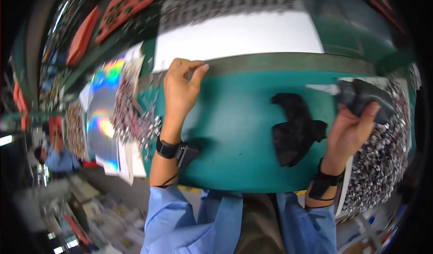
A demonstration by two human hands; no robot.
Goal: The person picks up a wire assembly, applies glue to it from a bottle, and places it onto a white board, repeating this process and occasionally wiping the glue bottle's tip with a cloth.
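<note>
Dark squeeze bottle point(376, 100), right of frame: right hand point(348, 134) is grasping its body, presumably leaving the white nozzle point(322, 88) free. Left hand point(180, 91), upper centre-left: thumb and forefinger are nearly meeting; cannot tell whether they are gripping anything. Black cloth point(293, 134), centre-right: is lying seemingly within reach.

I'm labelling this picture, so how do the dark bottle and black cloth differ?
The dark bottle is held in the right hand, while the black cloth lies on the green mat. The dark bottle has a pale pointed nozzle; the black cloth looks crumpled. Both are dark.
</note>
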